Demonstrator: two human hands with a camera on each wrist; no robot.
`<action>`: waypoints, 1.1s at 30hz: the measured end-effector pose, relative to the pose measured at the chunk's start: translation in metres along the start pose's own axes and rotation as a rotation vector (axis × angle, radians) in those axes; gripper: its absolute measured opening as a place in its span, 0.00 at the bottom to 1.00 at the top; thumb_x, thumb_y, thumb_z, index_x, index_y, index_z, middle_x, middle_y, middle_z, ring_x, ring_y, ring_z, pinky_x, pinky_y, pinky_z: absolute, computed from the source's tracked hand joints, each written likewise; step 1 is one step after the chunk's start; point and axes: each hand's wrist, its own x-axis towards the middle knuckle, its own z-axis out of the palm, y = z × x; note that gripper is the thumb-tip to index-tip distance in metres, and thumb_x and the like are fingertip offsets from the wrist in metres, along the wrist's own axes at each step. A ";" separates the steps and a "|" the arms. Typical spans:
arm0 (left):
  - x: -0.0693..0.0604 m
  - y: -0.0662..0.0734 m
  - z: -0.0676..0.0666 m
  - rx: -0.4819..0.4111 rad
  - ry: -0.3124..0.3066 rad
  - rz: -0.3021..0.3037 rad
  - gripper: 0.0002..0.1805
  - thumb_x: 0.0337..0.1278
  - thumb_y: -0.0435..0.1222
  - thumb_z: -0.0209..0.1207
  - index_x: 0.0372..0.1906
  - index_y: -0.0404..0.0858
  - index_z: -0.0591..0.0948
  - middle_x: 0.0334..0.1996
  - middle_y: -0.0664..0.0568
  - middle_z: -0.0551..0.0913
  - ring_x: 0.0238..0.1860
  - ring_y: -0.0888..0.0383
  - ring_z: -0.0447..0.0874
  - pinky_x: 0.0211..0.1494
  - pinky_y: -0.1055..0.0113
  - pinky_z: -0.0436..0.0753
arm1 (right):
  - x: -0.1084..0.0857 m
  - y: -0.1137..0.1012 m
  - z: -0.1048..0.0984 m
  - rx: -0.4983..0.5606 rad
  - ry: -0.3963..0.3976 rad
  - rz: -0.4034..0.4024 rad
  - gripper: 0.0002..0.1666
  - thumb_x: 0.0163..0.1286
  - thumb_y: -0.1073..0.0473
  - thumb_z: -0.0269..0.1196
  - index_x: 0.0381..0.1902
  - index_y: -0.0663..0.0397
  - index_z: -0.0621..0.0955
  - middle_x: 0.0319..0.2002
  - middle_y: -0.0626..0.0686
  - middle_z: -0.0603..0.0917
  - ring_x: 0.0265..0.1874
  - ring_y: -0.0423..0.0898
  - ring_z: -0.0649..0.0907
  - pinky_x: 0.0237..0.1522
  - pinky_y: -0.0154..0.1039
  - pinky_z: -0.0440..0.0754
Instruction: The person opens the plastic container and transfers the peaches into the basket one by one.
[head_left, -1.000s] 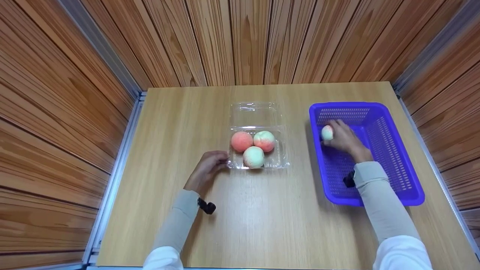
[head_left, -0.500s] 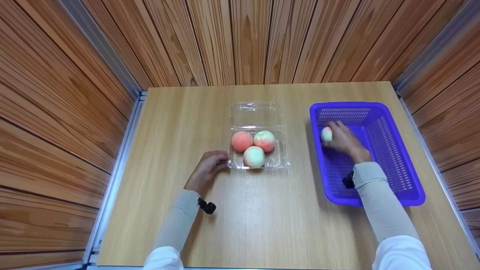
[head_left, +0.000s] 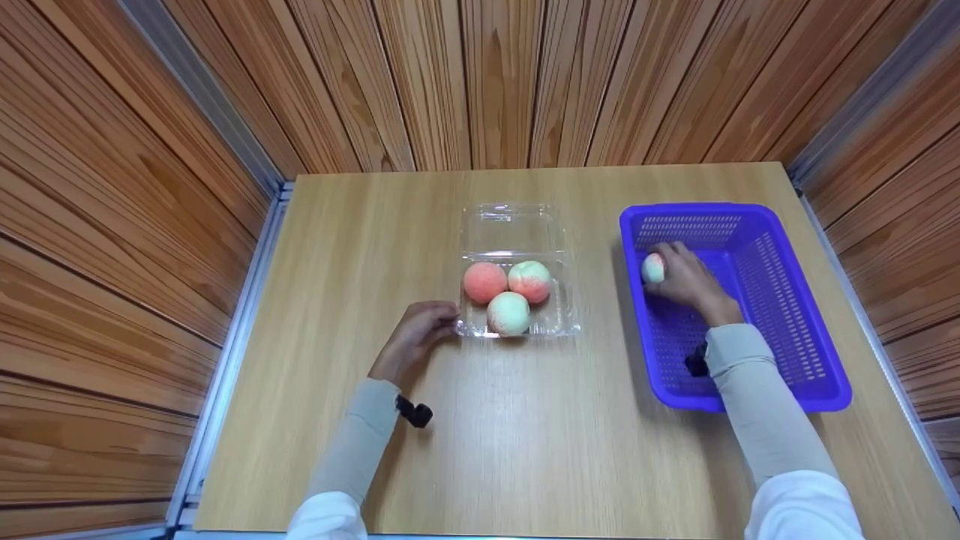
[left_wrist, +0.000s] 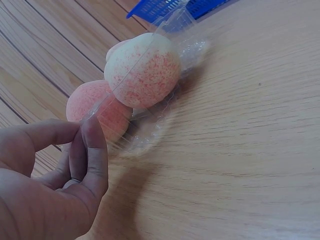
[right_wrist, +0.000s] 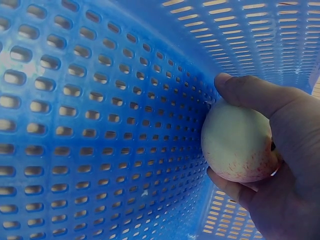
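Note:
In the head view a clear plastic clamshell box (head_left: 564,319) lies with its lid folded back. Three peaches sit in its base: a pink peach (head_left: 485,283), a pale and pink peach (head_left: 529,281) and a pale peach (head_left: 508,313) in front. My left hand (head_left: 421,330) pinches the box's near left rim between thumb and fingers, as the left wrist view shows close up. Inside the purple-blue basket (head_left: 806,330), my right hand (head_left: 686,277) grips another pale peach (right_wrist: 237,142) near the left wall, thumb on one side and fingers on the other.
The basket stands on the right of the wooden table (head_left: 352,247), and its raised walls surround my right hand. Wood-panelled walls (head_left: 495,82) enclose the table at the back and both sides. A black wrist camera (head_left: 414,412) sits on my left cuff.
Almost nothing differs. My right hand has shifted very slightly within the basket, still gripping the peach, while my left hand stays at the box's rim.

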 end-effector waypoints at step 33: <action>-0.001 -0.001 -0.001 -0.049 -0.031 0.019 0.14 0.70 0.24 0.58 0.54 0.18 0.80 0.37 0.48 0.84 0.37 0.58 0.85 0.51 0.63 0.90 | -0.003 -0.001 -0.004 -0.071 -0.018 0.009 0.41 0.67 0.52 0.71 0.72 0.64 0.72 0.65 0.72 0.71 0.64 0.72 0.72 0.65 0.72 0.73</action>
